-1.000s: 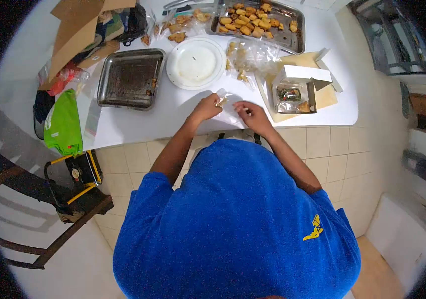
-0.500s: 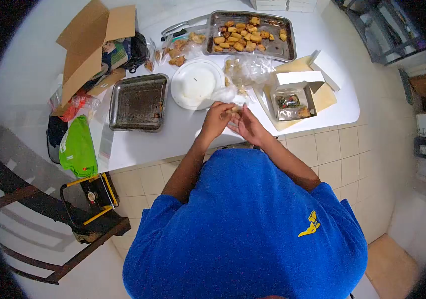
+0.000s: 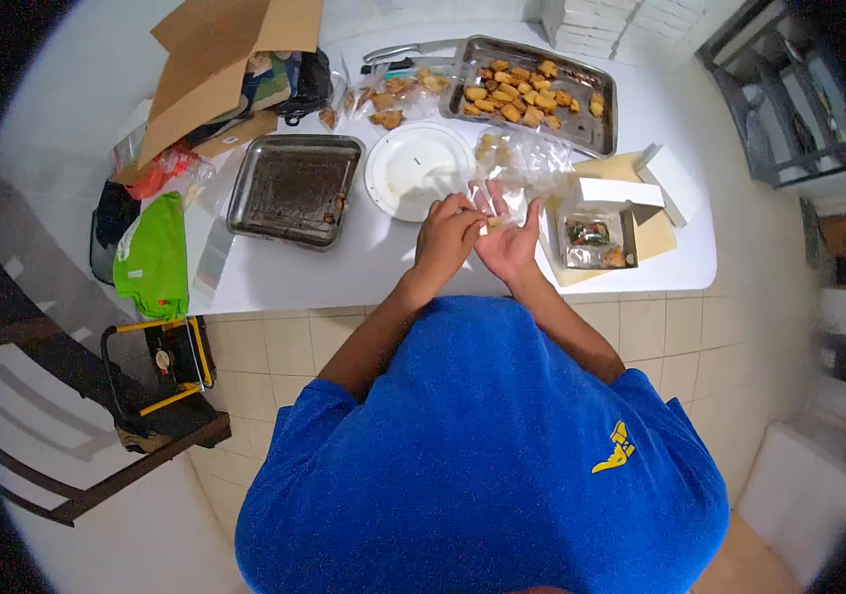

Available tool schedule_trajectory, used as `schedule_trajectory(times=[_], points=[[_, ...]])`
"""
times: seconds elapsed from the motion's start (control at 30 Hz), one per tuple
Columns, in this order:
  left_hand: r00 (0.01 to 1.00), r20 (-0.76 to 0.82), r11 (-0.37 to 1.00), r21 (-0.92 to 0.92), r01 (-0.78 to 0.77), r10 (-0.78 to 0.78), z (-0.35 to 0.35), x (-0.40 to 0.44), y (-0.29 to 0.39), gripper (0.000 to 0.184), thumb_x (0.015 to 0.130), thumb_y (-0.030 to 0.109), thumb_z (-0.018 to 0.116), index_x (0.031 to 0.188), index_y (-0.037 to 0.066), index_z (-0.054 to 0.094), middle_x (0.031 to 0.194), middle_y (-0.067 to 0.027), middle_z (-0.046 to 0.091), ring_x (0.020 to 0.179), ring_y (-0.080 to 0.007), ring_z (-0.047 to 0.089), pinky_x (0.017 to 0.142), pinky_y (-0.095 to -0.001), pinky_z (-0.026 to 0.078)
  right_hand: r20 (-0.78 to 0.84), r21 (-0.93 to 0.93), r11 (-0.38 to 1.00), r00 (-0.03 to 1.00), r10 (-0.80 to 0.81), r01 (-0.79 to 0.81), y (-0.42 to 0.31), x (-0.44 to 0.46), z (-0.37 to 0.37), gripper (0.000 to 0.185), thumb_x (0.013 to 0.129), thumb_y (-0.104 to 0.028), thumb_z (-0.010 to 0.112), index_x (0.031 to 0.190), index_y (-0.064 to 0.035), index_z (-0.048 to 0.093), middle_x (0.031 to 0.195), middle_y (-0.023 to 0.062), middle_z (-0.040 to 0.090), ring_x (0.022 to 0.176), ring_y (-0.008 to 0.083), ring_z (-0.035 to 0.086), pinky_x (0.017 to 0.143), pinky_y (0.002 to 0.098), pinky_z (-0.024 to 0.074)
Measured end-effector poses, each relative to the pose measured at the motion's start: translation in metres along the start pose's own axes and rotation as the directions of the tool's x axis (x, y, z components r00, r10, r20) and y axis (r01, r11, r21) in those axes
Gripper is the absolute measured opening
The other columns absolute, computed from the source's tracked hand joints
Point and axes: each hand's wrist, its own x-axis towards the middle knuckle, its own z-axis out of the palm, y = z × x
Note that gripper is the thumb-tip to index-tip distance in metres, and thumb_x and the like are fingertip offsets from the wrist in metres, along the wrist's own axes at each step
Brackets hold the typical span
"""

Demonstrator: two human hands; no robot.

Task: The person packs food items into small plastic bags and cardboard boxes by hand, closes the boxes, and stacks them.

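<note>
In front of me over the table's near side, my left hand [image 3: 445, 240] has its fingers pinched together at the end of a small clear plastic bag [image 3: 514, 203]. My right hand [image 3: 510, 249] is palm up beside it, fingers spread, and the bag lies across it. Something small and pale shows between the two hands, too small to name. Just beyond them is a white plate [image 3: 421, 163] with a small dark mark on it. More clear plastic bags [image 3: 540, 158] with pale pieces inside lie past my right hand.
A baking tray of browned pieces [image 3: 517, 97] lies at the back. On the left are a dark, stained tray [image 3: 289, 188], an open cardboard box [image 3: 205, 84] and a green cloth [image 3: 153, 262]. An open white box [image 3: 596, 238] with wrapped items stands right. A knife [image 3: 393, 51] lies behind.
My right hand has opened out flat, palm up, with the clear bag now showing across it. My left hand stays pinched. The whole view has shifted slightly.
</note>
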Motion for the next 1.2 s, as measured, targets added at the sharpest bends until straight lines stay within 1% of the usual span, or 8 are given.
schedule_trajectory(times=[0.07,0.47,0.67,0.77,0.87,0.97,1.1,1.2], points=[[0.993,-0.104,0.996,0.086,-0.039,0.048,-0.008,0.006,0.008,0.020,0.077,0.009,0.061,0.096,0.008,0.066,0.095,-0.0086,0.060,0.086,-0.0281,0.055,0.076,-0.0379,0.046,0.042,0.100,0.993,0.998,0.056,-0.060,-0.002,0.007,-0.008,0.079,0.083,-0.068,0.036,0.136,-0.0100,0.035,0.135,0.0162,0.041,0.125,0.0356,0.038,0.105,0.0451,0.0290],[0.953,0.150,0.906,0.302,-0.296,0.262,-0.020,0.023,-0.005,0.030,0.075,0.016,0.062,0.104,0.008,0.061,0.100,-0.0075,0.059,0.095,-0.0246,0.054,0.084,-0.0394,0.042,0.043,-0.065,0.996,0.997,0.060,-0.057,0.000,0.014,0.016,0.074,0.088,-0.065,0.025,0.137,-0.0113,0.034,0.141,0.0146,0.036,0.123,0.0304,0.041,0.104,0.0420,0.0292],[0.930,0.361,0.979,0.157,-0.127,0.063,-0.016,0.043,-0.013,0.027,0.079,0.012,0.054,0.105,0.005,0.055,0.098,-0.0122,0.059,0.095,-0.0293,0.053,0.083,-0.0398,0.042,0.078,-0.130,0.991,0.996,0.050,-0.040,-0.007,0.020,0.011,0.074,0.088,-0.065,0.020,0.137,-0.0114,0.035,0.142,0.0124,0.036,0.123,0.0276,0.040,0.102,0.0407,0.0314],[0.939,0.304,0.986,-0.017,-0.164,0.161,-0.016,0.049,-0.010,0.023,0.080,0.008,0.052,0.102,0.004,0.057,0.096,-0.0138,0.058,0.092,-0.0322,0.053,0.080,-0.0420,0.042,0.076,-0.116,0.993,0.997,0.030,-0.021,-0.010,0.021,0.014,0.072,0.089,-0.064,0.023,0.136,-0.0116,0.037,0.136,0.0125,0.042,0.116,0.0260,0.046,0.099,0.0396,0.0353],[0.934,0.193,0.943,0.086,-0.322,0.301,-0.011,0.059,-0.018,0.023,0.081,0.008,0.053,0.103,0.005,0.059,0.090,-0.0120,0.057,0.084,-0.0316,0.056,0.076,-0.0417,0.045,0.085,-0.080,0.996,0.995,0.044,-0.038,-0.011,0.020,0.013,0.069,0.089,-0.062,0.028,0.133,-0.0114,0.041,0.127,0.0116,0.050,0.110,0.0250,0.052,0.096,0.0388,0.0387],[0.970,-0.043,0.958,0.171,-0.229,0.240,-0.011,0.061,-0.004,0.022,0.081,0.006,0.053,0.102,0.004,0.060,0.091,-0.0120,0.057,0.080,-0.0313,0.056,0.074,-0.0402,0.046,0.119,-0.079,0.995,0.990,0.071,-0.062,-0.010,0.020,0.007,0.064,0.089,-0.061,0.033,0.127,-0.0115,0.046,0.120,0.0095,0.055,0.108,0.0249,0.053,0.096,0.0395,0.0389],[0.981,-0.054,0.982,0.028,-0.187,0.188,0.002,0.048,-0.020,0.019,0.078,0.010,0.059,0.096,0.005,0.063,0.090,-0.0106,0.057,0.079,-0.0274,0.057,0.067,-0.0367,0.047,0.071,-0.156,0.986,0.995,0.075,-0.063,-0.009,0.021,0.000,0.058,0.090,-0.059,0.035,0.123,-0.0130,0.047,0.117,0.0086,0.056,0.104,0.0230,0.055,0.095,0.0373,0.0393],[0.978,0.086,0.959,0.199,-0.203,0.189,-0.002,0.034,-0.007,0.021,0.077,0.015,0.062,0.095,0.005,0.064,0.098,-0.0099,0.057,0.084,-0.0274,0.056,0.070,-0.0380,0.046,0.101,-0.228,0.973,0.993,0.054,-0.029,-0.014,0.016,0.001,0.058,0.091,-0.058,0.035,0.127,-0.0132,0.042,0.121,0.0085,0.054,0.103,0.0200,0.055,0.094,0.0340,0.0400]])
